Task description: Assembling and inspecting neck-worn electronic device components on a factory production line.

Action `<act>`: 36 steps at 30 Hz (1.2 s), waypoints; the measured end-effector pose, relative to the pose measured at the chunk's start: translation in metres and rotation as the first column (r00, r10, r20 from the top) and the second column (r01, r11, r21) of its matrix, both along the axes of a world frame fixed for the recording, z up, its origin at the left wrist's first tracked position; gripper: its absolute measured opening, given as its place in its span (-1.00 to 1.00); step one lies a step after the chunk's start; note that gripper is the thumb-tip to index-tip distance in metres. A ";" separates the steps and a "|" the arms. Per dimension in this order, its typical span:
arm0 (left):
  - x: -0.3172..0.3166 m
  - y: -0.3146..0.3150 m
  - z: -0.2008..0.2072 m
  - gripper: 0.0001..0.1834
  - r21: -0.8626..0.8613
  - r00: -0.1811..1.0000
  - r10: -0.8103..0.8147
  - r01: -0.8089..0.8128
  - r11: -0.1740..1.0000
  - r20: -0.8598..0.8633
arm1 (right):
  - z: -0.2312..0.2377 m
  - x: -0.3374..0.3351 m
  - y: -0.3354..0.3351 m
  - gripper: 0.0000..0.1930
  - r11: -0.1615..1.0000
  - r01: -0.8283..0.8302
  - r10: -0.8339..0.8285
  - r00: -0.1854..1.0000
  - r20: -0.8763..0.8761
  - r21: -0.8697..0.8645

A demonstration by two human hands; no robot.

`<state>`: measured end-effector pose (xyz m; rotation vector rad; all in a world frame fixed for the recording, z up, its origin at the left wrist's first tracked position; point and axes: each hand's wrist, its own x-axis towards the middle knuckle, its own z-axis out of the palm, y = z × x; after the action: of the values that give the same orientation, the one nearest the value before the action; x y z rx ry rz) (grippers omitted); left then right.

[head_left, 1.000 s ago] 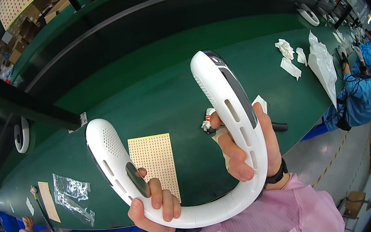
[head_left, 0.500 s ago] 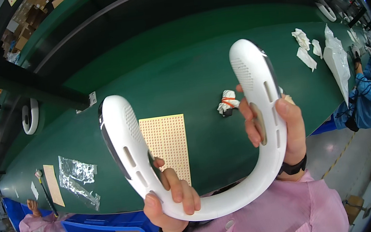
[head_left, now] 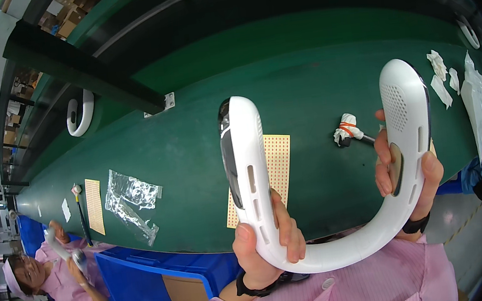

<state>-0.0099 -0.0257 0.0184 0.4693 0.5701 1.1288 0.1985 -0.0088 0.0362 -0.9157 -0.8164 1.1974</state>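
A white U-shaped neck fan (head_left: 350, 252), with side slots and dotted grilles near its ends, is held up over the front edge of the green bench (head_left: 319, 201), open ends pointing away from me. My left hand (head_left: 260, 263) is closed round its left arm, thumb outside and fingers on the inner side. On the right arm, my right hand (head_left: 429, 184) grips with fingers on the inner panel and thumb on the outer side. Behind the left arm, partly hidden, lies a yellowish sheet of red dots (head_left: 279, 155). Beside my right hand lies a cloth-wrapped, black-handled tool (head_left: 347, 127) with an orange band.
Left on the bench lie a clear plastic bag (head_left: 131, 191), another dotted sheet (head_left: 95, 207) and a black rod (head_left: 83, 215). A blue bin (head_left: 141, 271) stands at front left. Beyond it, a person in pink (head_left: 63, 268) holds a white object. White scraps (head_left: 440, 90) lie far right.
The neck fan and both hands have shifted rightward in view, and the fan has turned slightly. The view has turned left. The person at left now holds a white object in view.
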 end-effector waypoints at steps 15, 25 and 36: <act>-0.023 0.029 -0.023 -0.28 0.050 0.961 0.023 -0.039 0.998 0.277 | 0.010 0.014 -0.006 -0.40 0.966 -0.229 0.218 0.971 -0.099 -0.123; -0.018 0.053 -0.067 -0.33 0.340 0.843 -0.246 0.080 0.937 0.479 | 0.019 0.003 -0.016 -0.44 0.724 -0.680 0.679 0.732 0.052 0.117; -0.072 0.001 -0.012 -0.39 0.202 0.667 0.480 -0.452 0.869 -0.570 | 0.012 0.061 0.201 -0.62 0.896 -0.443 0.036 0.154 0.987 0.036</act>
<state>-0.0821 -0.0246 0.0061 0.7630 1.2961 1.4879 0.2591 0.1918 0.0481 -1.2838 -2.2729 0.5063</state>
